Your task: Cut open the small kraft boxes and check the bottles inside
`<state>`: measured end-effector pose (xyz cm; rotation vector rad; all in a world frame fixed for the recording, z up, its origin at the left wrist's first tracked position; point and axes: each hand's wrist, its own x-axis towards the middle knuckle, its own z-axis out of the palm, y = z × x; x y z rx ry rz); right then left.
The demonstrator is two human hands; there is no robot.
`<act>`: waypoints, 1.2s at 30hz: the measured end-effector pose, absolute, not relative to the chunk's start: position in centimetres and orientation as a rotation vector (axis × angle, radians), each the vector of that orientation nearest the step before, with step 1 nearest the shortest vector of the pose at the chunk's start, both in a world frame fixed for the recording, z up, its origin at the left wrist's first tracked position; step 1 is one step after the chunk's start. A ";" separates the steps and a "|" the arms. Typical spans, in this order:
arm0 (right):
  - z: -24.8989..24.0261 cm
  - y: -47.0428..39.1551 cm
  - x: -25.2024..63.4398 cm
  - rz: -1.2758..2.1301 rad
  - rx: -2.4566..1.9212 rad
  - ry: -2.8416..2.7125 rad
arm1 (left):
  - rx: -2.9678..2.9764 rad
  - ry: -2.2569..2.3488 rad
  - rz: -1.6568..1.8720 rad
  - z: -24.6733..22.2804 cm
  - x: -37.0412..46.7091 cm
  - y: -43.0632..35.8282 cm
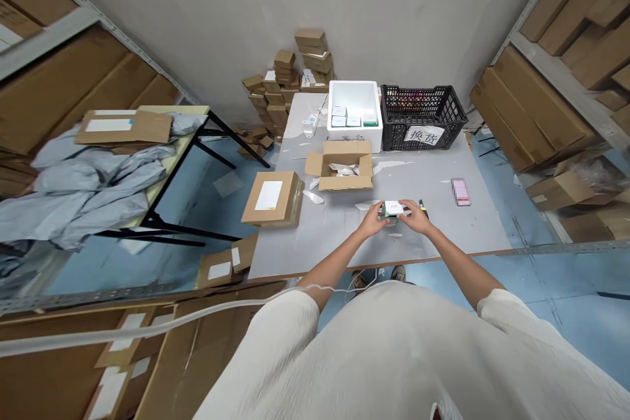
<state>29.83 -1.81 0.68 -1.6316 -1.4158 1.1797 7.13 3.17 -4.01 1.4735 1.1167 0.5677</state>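
Between my two hands, just above the near part of the grey table [335, 246], is a small white and green box [393, 208]. My left hand [373, 220] grips its left side, and my right hand [416, 216] grips its right side. A dark cutter-like tool with a yellow part [423, 209] lies right beside my right hand, partly hidden by it. Beyond my hands stands an open cardboard box [346, 182] with its flaps out and crumpled white paper inside. Similar white and green boxes [353, 121] sit in the white foam bin [354, 138] at the back.
A black plastic crate [388, 134] stands beside the foam bin. A closed carton [251, 210] is at the table's left, a pink-screened phone [461, 191] at the right. Grey parcels [73, 184] cover the left side table. A white cable [216, 307] crosses in front of me.
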 end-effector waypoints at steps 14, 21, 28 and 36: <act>0.8 3.6 28.8 0.793 -2.055 -1.412 | 1.468 1.220 0.530 -2.2 7.8 2.5; 0.5 2.1 28.7 0.743 -1.857 -1.812 | 1.876 1.142 0.570 -0.4 7.5 3.2; 1.0 1.1 27.4 0.750 -1.956 -1.910 | 1.984 1.010 0.472 1.4 7.8 3.6; 1.0 1.3 28.7 0.966 -1.847 -1.561 | 2.037 1.035 0.434 1.1 7.5 4.0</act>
